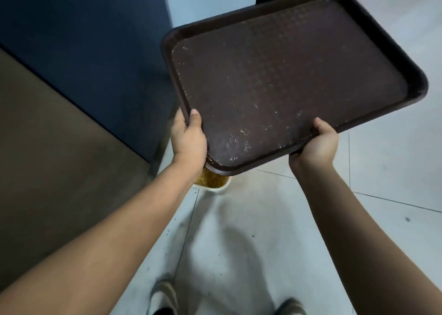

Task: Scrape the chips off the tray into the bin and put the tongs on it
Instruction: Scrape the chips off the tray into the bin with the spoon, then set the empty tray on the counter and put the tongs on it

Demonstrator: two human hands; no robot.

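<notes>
A dark brown tray (287,75) is held tilted in the air, its near left corner lowest. Only small pale crumbs speckle its surface. My left hand (189,137) grips the tray's left edge, thumb on top. My right hand (315,144) grips the near edge, thumb over the rim. Under the low corner stands a white bin (222,187) on the floor, mostly hidden by the tray, with golden chips (211,179) showing inside. No tongs are in view.
A brown table top (59,159) fills the left side, with a dark blue wall or cabinet (95,39) behind it. Pale floor tiles (239,243) spread below, and my two shoes (165,295) show at the bottom edge.
</notes>
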